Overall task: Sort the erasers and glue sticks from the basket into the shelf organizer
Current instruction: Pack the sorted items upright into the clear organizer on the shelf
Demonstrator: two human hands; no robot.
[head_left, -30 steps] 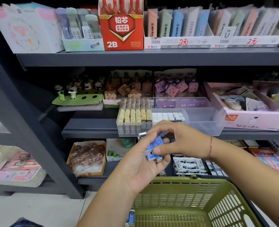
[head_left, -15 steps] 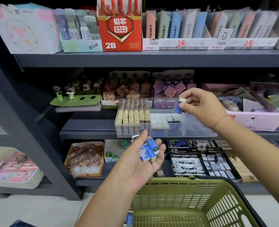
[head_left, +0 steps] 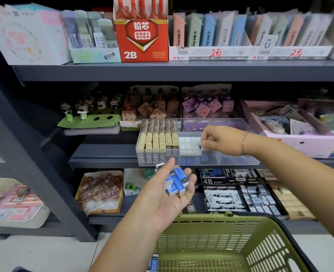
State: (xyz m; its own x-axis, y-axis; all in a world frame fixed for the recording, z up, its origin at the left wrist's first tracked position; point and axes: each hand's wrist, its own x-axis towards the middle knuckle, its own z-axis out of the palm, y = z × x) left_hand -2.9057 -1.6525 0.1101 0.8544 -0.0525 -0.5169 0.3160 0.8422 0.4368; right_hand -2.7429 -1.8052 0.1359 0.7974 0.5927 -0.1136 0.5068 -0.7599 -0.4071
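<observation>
A clear plastic shelf organizer [head_left: 238, 160] stands on the middle shelf. Its left compartment is packed with 2B erasers [head_left: 158, 142], and rows of blue-and-white erasers [head_left: 189, 146] stand in the middle. My right hand [head_left: 219, 139] reaches down into the organizer and pinches one blue-and-white eraser [head_left: 205, 152] at the end of those rows. My left hand [head_left: 168, 195] is palm up below the shelf edge, cupping several blue erasers [head_left: 177, 181]. The green basket [head_left: 221, 242] sits at the bottom, with another blue eraser [head_left: 154, 260] at its left edge.
The organizer's right part holds nothing. A pink box [head_left: 299, 142] stands to its right, character erasers behind it. The lower shelf holds black 4B eraser trays [head_left: 240, 193] and a box of clear packets [head_left: 101, 193]. A red 2B box [head_left: 142, 32] sits on the top shelf.
My right hand took one eraser from my left palm, carried it up and right, and has lowered it into the organizer beside the blue-and-white rows. My left hand stays palm up.
</observation>
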